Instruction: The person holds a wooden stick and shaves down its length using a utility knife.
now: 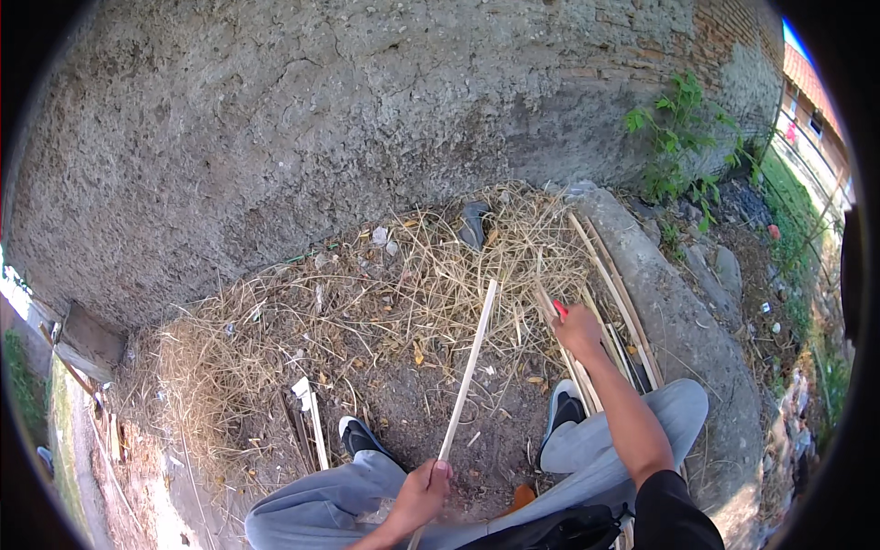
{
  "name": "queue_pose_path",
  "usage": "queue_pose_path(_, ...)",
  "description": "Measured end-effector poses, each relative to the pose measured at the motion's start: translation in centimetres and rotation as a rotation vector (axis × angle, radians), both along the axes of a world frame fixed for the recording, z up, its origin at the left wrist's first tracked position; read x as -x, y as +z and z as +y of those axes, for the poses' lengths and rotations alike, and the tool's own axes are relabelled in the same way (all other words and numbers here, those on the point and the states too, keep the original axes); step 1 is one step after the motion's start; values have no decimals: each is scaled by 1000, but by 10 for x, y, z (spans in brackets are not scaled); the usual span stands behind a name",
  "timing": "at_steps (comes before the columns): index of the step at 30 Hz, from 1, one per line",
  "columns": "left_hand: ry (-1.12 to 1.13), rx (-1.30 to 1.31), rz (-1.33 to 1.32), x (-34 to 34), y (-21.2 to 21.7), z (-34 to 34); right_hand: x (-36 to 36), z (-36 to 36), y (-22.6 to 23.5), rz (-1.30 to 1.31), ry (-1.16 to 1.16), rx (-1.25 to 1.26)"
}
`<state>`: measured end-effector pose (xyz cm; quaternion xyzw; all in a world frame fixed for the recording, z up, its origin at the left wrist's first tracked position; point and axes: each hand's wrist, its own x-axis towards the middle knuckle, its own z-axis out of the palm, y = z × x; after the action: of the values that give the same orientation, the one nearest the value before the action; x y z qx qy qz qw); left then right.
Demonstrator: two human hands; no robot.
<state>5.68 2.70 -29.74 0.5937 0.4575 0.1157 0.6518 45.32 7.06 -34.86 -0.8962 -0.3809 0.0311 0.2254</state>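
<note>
My left hand (423, 493), low in the middle between my knees, is closed round a long, pale wooden strip (471, 367). The strip slants up and away from me, its far end over the straw. My right hand (579, 332) is closed on a red-handled tool (560, 310) to the right of the strip and apart from it. Most of the tool is hidden in the fist, and I cannot make out its working end. Beneath and beside that hand lie several wooden strips (616, 291), running from the straw back toward my right leg.
Dry straw (367, 284) covers the dirt before a rough wall (367, 110). A grey shoe-like object (473, 225) lies in the straw. Stone edging (683, 321) borders the right, with a green plant (683, 128) behind. More wood pieces (318, 429) lie by my left shoe (357, 438).
</note>
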Motion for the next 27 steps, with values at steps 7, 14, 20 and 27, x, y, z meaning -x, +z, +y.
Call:
queue_pose_path(7,73,124,-141,-4,13,29,126,-2,70,285,524,-42)
queue_pose_path(14,155,297,-260,-21,23,38,173,-23,55,98,682,179)
queue_pose_path(20,174,267,-274,-29,15,41,179,-22,66,90,694,193)
queue_pose_path(27,160,150,-243,-39,8,39,184,-23,65,-44,771,187)
